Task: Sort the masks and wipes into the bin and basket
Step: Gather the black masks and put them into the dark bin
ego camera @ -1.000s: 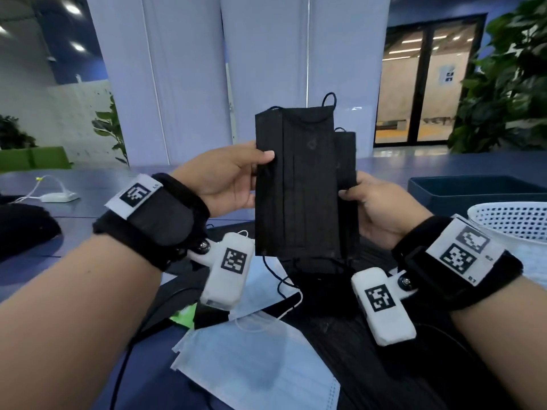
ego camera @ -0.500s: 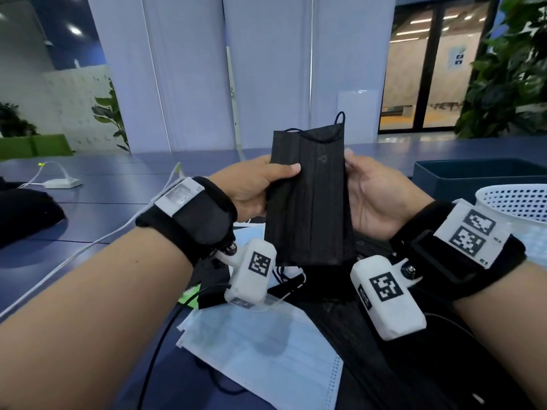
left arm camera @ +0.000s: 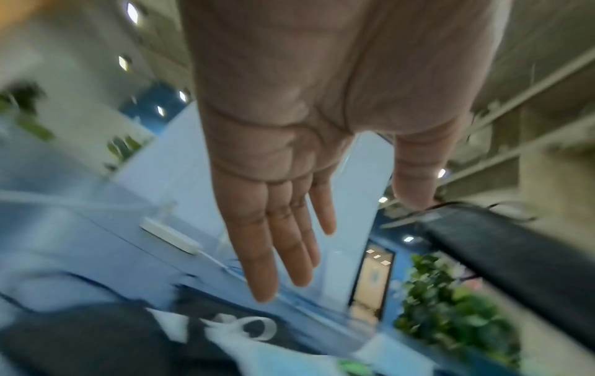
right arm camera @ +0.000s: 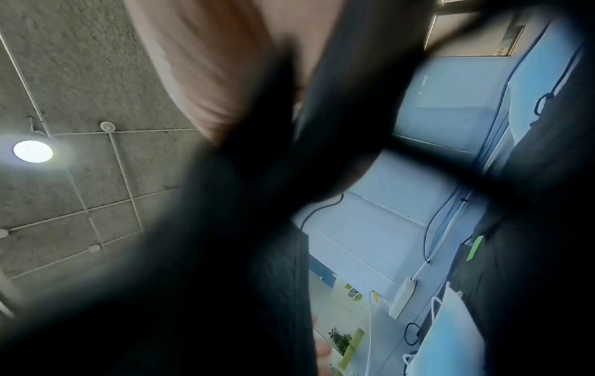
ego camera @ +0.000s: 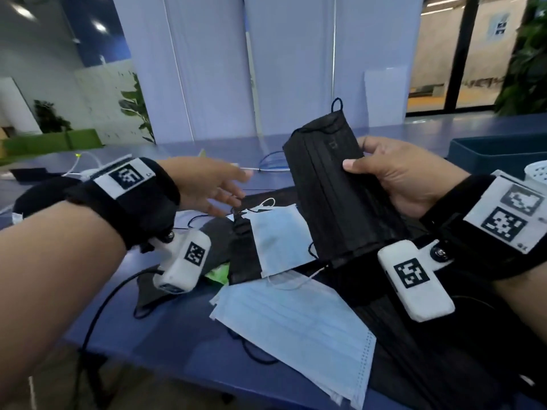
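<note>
My right hand grips a stack of black masks held tilted above the table, thumb across the front. In the right wrist view the black masks fill most of the picture, blurred. My left hand is apart from them to the left, fingers straight and empty; its fingers point out flat in the left wrist view. Light blue masks and more black masks lie on the blue table. A green wipe packet peeks out under the left wrist camera.
A dark blue bin stands at the right rear, with the rim of a white mesh basket just in front of it. A white power strip with cables lies on the table's far left. A dark bundle sits behind my left wrist.
My left hand has let go of the black masks and swung left with fingers spread. The right hand alone now holds the stack, tilted to the left.
</note>
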A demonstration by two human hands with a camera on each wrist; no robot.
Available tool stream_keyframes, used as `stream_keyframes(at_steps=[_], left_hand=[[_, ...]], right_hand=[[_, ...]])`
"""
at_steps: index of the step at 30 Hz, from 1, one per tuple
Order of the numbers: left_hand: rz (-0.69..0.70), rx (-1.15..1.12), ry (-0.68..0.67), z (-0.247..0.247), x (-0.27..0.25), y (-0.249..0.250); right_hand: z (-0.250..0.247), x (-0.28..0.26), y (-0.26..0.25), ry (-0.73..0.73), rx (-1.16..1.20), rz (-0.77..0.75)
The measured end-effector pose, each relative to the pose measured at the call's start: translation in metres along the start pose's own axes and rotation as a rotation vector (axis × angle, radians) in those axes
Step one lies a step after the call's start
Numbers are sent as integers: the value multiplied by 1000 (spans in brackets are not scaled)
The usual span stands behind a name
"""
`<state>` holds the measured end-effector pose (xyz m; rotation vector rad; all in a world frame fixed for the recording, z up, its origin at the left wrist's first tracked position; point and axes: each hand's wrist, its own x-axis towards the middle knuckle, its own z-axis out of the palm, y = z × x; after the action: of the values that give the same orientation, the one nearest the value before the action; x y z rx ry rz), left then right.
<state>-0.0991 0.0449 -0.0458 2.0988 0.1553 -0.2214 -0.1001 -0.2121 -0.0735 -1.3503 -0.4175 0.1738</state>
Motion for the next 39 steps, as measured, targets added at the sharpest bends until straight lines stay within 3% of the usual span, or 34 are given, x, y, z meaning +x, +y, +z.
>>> stream_keyframes(at_steps=[4,7,14,19,24,28,34,39], left_hand=[[-243,375,67,-24,13,-41],[-336,589,66,-27,21,-64],[-395,860,-12,-15,28,-70],[-375,880,-2,-19,22,-70],[-252,593,46,-45,1,-45],[-59,201,147,-49,-29,-6],[304,-473,-50,-1,-44,37],[336,-727,-174,45,-21,43]], right_hand=[[0,-3,-3,1,-22,8],[-2,-5,-8,-11,-29,-8],[-11,-3,-11,21,-35,-48],[-11,0,-4,26,-61,-29],[-10,-1,-2,33,-57,-28],[-10,0,-1,50,-85,-31],[-11,3,-1,183,-68,-25],[-11,5,1,220,52,41]])
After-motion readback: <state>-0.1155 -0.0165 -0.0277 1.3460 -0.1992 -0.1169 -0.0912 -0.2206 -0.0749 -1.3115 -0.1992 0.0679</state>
